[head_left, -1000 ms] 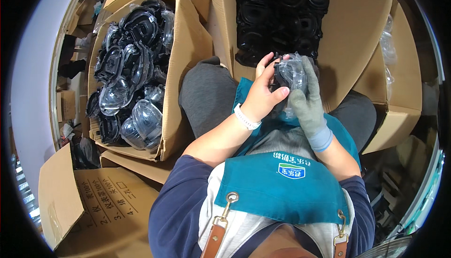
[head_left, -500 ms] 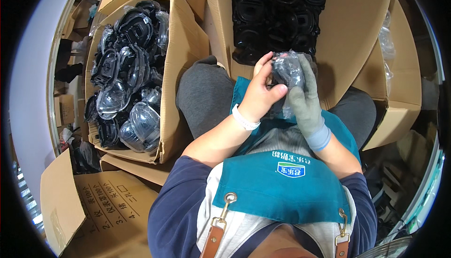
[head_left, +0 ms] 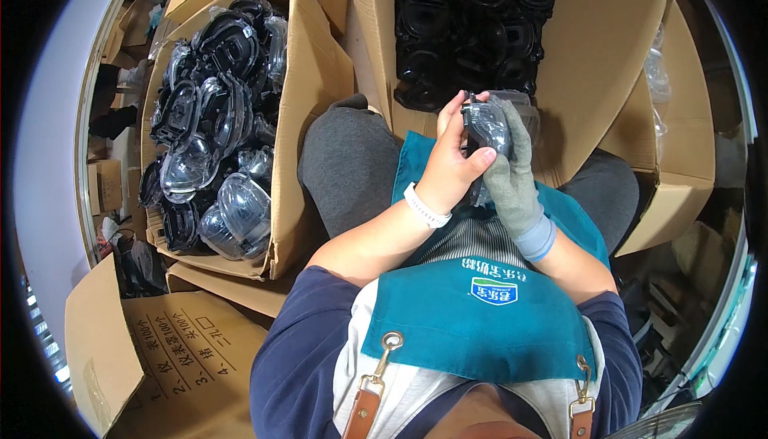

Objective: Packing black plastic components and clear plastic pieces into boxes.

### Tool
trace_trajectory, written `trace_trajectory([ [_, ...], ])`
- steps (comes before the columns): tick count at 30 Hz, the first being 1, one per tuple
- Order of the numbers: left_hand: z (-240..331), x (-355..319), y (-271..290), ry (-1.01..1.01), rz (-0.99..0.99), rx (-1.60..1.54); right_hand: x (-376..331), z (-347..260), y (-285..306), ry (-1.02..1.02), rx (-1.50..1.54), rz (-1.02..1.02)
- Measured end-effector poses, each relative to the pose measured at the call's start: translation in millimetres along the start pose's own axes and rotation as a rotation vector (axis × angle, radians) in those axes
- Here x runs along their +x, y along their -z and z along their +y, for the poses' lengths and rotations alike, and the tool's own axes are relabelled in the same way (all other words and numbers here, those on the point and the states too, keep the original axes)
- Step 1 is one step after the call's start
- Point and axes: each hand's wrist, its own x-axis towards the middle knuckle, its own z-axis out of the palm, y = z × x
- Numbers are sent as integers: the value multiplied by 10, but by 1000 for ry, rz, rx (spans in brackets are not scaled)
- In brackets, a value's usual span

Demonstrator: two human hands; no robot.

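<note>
Between my two hands, over my lap, is a plastic housing with a black back and a clear curved cover. My bare left hand grips it from the left, its thumb on the near side. A grey glove covers my right hand, which presses on the housing from the right with raised fingers. Another clear plastic piece shows behind the gloved fingers; I cannot tell whether it is part of the same item. Just beyond my hands, black housings with round openings stand in rows in an open carton.
On the left, a tall carton is heaped with clear-covered black housings. Another carton lies lower left with its flap raised. To the right, an open carton has clear plastic pieces inside. My knees stand between the cartons.
The housing has turned in my hands, and its black edge and clear cover show more plainly. My left wrist has shifted slightly right; both hands keep hold.
</note>
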Motion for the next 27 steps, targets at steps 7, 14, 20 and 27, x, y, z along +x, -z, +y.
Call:
trace_trajectory([
  [7,84,42,41,123,46,-297,190,-248,164,-312,23,-111],
  [14,114,5,-40,34,-24,-357,139,20,171,-523,700,-157],
  [20,56,-86,73,-33,93,364,201,-39,182,-212,240,292],
  [27,78,-33,-72,-205,476,-14,43,-47,-87,314,-446,150],
])
